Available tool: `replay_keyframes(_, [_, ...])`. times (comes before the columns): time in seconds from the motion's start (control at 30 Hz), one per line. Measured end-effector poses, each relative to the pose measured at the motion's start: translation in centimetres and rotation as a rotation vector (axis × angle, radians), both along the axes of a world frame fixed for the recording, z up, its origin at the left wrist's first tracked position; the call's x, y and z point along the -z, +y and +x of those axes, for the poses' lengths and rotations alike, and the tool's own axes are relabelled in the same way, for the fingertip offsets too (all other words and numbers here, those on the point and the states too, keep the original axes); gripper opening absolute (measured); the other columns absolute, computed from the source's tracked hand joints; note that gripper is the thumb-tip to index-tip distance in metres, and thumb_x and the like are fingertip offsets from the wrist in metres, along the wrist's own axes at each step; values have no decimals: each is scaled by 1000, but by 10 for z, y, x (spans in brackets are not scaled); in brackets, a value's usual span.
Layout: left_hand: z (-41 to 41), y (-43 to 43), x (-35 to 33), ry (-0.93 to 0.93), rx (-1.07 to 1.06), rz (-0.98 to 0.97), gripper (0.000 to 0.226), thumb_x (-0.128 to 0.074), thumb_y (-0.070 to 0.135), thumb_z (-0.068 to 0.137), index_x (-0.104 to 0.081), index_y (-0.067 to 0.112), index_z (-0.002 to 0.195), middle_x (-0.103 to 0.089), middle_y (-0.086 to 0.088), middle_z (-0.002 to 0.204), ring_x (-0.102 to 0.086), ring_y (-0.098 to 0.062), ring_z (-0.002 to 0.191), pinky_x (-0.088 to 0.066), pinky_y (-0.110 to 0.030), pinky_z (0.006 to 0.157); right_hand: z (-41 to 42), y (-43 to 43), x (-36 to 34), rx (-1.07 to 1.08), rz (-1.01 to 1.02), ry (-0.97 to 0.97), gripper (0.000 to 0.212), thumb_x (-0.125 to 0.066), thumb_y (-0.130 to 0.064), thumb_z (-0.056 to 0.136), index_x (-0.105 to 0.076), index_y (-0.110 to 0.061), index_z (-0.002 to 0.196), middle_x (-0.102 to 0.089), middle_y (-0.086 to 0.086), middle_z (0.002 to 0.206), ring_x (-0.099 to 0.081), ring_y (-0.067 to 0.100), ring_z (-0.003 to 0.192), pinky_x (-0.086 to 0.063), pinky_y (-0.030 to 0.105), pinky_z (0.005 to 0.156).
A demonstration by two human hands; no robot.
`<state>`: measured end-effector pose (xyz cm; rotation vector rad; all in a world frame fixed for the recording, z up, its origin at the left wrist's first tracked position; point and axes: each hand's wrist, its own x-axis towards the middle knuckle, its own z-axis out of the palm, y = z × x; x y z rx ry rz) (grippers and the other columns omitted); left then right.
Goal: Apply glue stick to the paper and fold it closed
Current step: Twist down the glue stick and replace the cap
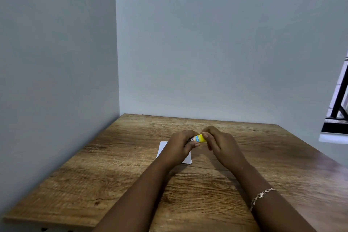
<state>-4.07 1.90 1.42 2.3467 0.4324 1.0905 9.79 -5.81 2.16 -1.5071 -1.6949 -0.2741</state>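
Grey-blue walls meet in a corner behind the table's far left edge. Wood-grain brown, the table fills the lower half of what I can see from here. Past the table's right edge, a window with dark bars shows at the side of the room.

Two bare forearms reach in over the table's near edge and come together above its middle. The left hand has its fingers curled round one end of the glue stick, thumb tucked under. The right hand pinches the other, yellow end between thumb and bent fingers. Both hands grasp the same thing, held just above the table top.

White paper lies flat near the table's middle, mostly covered by the left hand, with only its left edge and a near corner peeking out.

A thin chain bracelet sits on the right wrist, over the table's near right part.

Smallest of all, the glue stick lies roughly level between the two hands above the table's middle, yellow with a pale blue label band. Whether its cap is on, I cannot tell.
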Motion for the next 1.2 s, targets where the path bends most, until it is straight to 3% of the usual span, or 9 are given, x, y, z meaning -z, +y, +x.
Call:
replay_keyframes(0.13, [-5, 11, 3, -4, 45, -110, 18, -57, 15, 87, -65, 3, 98, -58, 5, 70, -52, 5, 62, -37, -12, 60, 2, 1, -2, -127, -47, 6, 25, -48, -26, 82, -57, -17, 103, -56, -15, 67, -58, 4, 65, -40, 15, 58])
replay_keyframes(0.23, [-5, 10, 4, 23, 63, -119, 16, -57, 10, 88, -66, 0, 97, -57, 12, 68, -53, 10, 58, -37, -10, 58, 3, 0, -4, -80, -82, -53, 28, -47, -28, 81, -57, -13, 102, -52, -18, 61, -56, -4, 62, -37, 9, 57])
replay_keyframes(0.37, [-2, 3, 4, -8, 57, -130, 34, -52, 28, 80, -67, 2, 95, -57, 12, 64, -51, 7, 53, -35, -11, 55, 1, 0, -2, -29, -65, -133, 34, -41, -34, 82, -56, -10, 101, -47, -14, 63, -45, 3, 57, -29, 12, 53])
replay_keyframes(0.47, [0, 1, 6, -17, 39, -104, 24, -54, 19, 85, -66, -1, 93, -54, 12, 62, -52, 8, 54, -35, -9, 53, 0, 1, -1, -9, -75, -143, 37, -38, -36, 83, -55, -9, 102, -50, -4, 71, -41, -1, 57, -26, 14, 52])
replay_keyframes(0.6, [1, 3, 8, -1, -1, -32, 17, -55, 10, 87, -65, -4, 86, -48, 14, 58, -50, 8, 57, -33, -8, 54, 1, 4, 2, 38, -133, -166, 33, -39, -36, 90, -53, -8, 101, -42, -12, 60, -37, 1, 54, -23, 15, 49])
replay_keyframes(0.7, [2, 2, 10, 10, -35, 39, 17, -56, 13, 86, -64, -2, 84, -44, 14, 56, -48, 5, 57, -31, -10, 54, -1, 4, 2, 65, -162, -156, 48, -29, -44, 82, -54, -5, 96, -41, -8, 56, -39, 13, 55, -22, 18, 48])
replay_keyframes(0.83, [4, -1, 12, 10, -100, 133, 34, -49, 26, 81, -67, 2, 99, -65, -13, 75, -47, -12, 66, -29, -23, 61, -2, 5, 3, 83, -190, -137, 52, -22, -47, 81, -52, -4, 83, -51, 9, 66, -46, 25, 63, -26, 35, 55])
replay_keyframes(1.0, [7, -2, 15, 21, -125, 284, 34, -48, 22, 81, -67, 3, 102, -67, -18, 84, -59, -32, 79, -37, -31, 67, -3, 3, 3, 65, -207, 37, 48, -32, -29, 97, -55, 0, 68, -58, 20, 68, -54, 33, 70, -37, 41, 66])
replay_keyframes(1.2, [12, -7, 12, -57, -100, 195, 38, -49, 30, 82, -66, 3, 103, -69, -15, 87, -58, -22, 76, -39, -29, 66, -5, 4, 3, 69, -154, 299, 47, -40, -28, 95, -43, -20, 49, -48, -5, 35, -46, 6, 40, -32, 28, 51])
